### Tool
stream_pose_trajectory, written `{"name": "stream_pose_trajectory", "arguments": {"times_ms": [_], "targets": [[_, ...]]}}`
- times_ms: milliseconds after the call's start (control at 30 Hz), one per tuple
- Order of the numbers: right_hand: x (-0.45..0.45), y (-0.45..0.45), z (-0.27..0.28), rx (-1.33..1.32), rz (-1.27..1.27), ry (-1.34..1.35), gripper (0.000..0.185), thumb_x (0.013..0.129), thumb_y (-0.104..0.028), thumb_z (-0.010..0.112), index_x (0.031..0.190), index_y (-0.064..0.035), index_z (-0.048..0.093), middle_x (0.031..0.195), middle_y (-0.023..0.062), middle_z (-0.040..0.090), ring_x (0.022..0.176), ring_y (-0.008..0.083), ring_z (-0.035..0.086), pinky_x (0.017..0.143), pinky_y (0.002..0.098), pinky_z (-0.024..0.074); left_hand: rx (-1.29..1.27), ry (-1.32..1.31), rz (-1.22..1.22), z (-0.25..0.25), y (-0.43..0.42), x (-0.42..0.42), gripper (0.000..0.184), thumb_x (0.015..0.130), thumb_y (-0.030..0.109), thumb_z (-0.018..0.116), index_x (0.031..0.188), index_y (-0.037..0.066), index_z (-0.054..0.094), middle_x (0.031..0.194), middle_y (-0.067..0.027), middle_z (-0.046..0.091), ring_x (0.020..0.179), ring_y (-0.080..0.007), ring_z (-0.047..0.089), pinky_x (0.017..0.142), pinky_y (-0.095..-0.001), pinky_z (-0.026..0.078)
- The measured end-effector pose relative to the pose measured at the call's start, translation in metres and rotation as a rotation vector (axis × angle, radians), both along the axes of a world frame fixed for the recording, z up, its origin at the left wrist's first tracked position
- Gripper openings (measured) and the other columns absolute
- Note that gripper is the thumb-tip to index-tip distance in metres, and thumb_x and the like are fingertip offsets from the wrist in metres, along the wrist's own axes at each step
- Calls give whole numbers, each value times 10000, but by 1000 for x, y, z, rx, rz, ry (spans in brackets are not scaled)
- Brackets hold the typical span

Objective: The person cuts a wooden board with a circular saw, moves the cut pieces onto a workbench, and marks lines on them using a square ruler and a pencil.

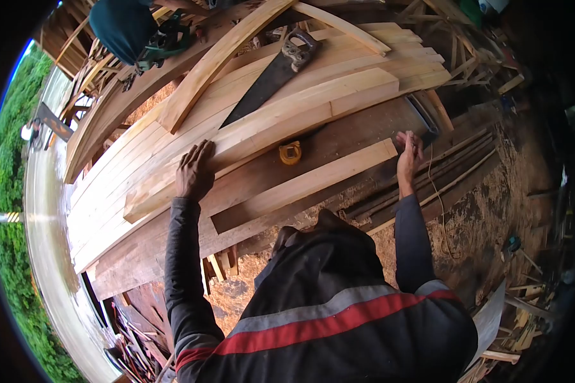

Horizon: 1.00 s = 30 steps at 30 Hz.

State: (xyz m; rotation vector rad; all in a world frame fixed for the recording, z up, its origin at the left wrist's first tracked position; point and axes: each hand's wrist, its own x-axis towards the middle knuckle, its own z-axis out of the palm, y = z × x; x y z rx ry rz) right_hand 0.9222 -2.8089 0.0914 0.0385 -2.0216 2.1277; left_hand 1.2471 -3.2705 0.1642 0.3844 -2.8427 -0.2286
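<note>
My left hand (195, 171) lies with its fingers spread on a long light wooden beam (287, 120). Near the right end of a shorter board (306, 184) is my right hand (410, 153), its fingers bent; whether it touches anything is hard to tell. Between the beam and the board sits a yellow tape measure (290, 152). Beyond the beam a handsaw (260, 87) rests on several pale planks (134, 157), its handle toward the top right.
A curved timber (220, 62) crosses the planks. Another person (122, 29) is at the top left beside a green power tool (166, 43). Wood scraps (524, 306) lie at the right. A thin cord (437, 191) hangs right of my right hand.
</note>
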Motion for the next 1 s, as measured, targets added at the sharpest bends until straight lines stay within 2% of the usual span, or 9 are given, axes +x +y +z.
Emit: {"name": "stream_pose_trajectory", "arguments": {"times_ms": [200, 333, 500, 533, 633, 700, 800, 900, 1000], "targets": [[-14, -25, -13, -246, 38, -186, 452, 1061, -405, 492, 1106, 31, 605, 1063, 248, 726, 907, 263, 711, 857, 331, 545, -29, 24, 18, -4, 16, 10, 850, 672, 27, 744, 1473, 122, 476, 1525, -126, 495, 1398, -369, 464, 1154, -458, 395], [-15, -23, -17, -277, 158, -179, 501, 1056, -482, 459, 1032, 8, 560, 953, 244, 716, 847, 303, 704, 827, 392, 562, 23, -26, 23, 1, 14, 11, 847, 686, 61, 776, 1474, 106, 469, 1538, -135, 478, 1413, -371, 447, 1165, -460, 388], [-28, -26, -26, -267, 72, -302, 540, 1045, -536, 449, 909, -25, 560, 780, 145, 648, 748, 292, 687, 759, 375, 558, 201, -153, -13, 9, 6, 24, 814, 734, 110, 797, 1475, 83, 463, 1572, -129, 434, 1447, -344, 409, 1187, -474, 349], [-32, -35, -25, -207, 19, -243, 585, 1042, -565, 449, 784, -54, 574, 748, 76, 605, 724, 198, 584, 747, 326, 474, 209, -150, -23, 5, 2, 27, 808, 748, 106, 789, 1482, 81, 454, 1583, -124, 419, 1459, -341, 394, 1193, -467, 342], [-46, -51, -22, -160, 12, -275, 621, 1037, -605, 427, 795, -52, 572, 751, 58, 585, 734, 189, 548, 761, 322, 443, 237, -101, -21, 6, 4, 28, 715, 780, 92, 781, 1442, 64, 514, 1535, -151, 481, 1451, -346, 410, 1175, -447, 376], [-49, -57, -19, -115, 27, -287, 648, 1032, -635, 403, 803, -52, 571, 757, 46, 563, 747, 188, 538, 759, 326, 441, 455, 64, 2, 8, 8, 33, 548, 825, 114, 775, 1346, 50, 620, 1396, -168, 618, 1332, -300, 563, 1112, -401, 447], [-42, -63, -12, -116, 36, -207, 602, 1049, -610, 384, 918, -49, 559, 843, 62, 572, 801, 200, 566, 837, 341, 456, 779, 412, 338, 5, 40, 54, 337, 974, 173, 689, 1253, -16, 672, 1218, -115, 714, 1109, -135, 641, 1001, -295, 495], [-43, -57, -16, -97, 41, -217, 663, 1025, -667, 373, 899, -44, 558, 863, 65, 551, 814, 198, 547, 784, 326, 441, 907, 837, 466, -29, 77, 82, 366, 1028, 224, 624, 1304, -17, 631, 1240, -148, 686, 1141, -217, 650, 1029, -340, 488], [-49, -60, -17, -94, 37, -286, 605, 1052, -613, 370, 975, -43, 559, 895, 66, 569, 861, 204, 569, 863, 342, 446, 1001, 916, 595, -64, 114, 91, 476, 1054, 305, 582, 1414, 2, 509, 1322, -140, 621, 1169, -203, 608, 1017, -314, 467]]}}
